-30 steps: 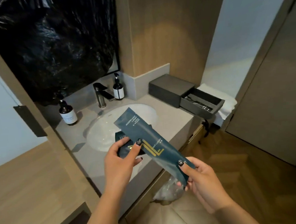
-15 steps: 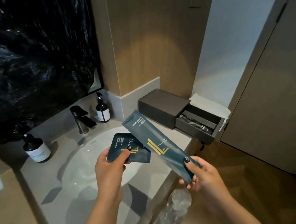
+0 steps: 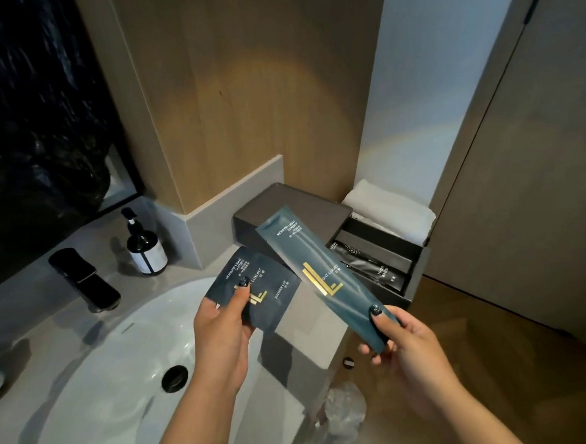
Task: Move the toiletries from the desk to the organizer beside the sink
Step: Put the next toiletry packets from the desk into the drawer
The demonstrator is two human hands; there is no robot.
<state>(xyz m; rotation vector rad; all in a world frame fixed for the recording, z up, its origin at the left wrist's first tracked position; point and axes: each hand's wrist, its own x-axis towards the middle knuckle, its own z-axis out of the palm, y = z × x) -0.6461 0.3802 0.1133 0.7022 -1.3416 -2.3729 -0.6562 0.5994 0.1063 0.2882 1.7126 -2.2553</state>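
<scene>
Hands: left (image 3: 223,332) pinches square sachet (image 3: 268,292), right (image 3: 405,345) long sachet (image 3: 322,275).

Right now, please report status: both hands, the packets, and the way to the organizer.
Left hand pinches square packets. Right hand pinches long packet, aimed at organizer. Drawer open, dark packets inside. Nothing blocking.
</scene>
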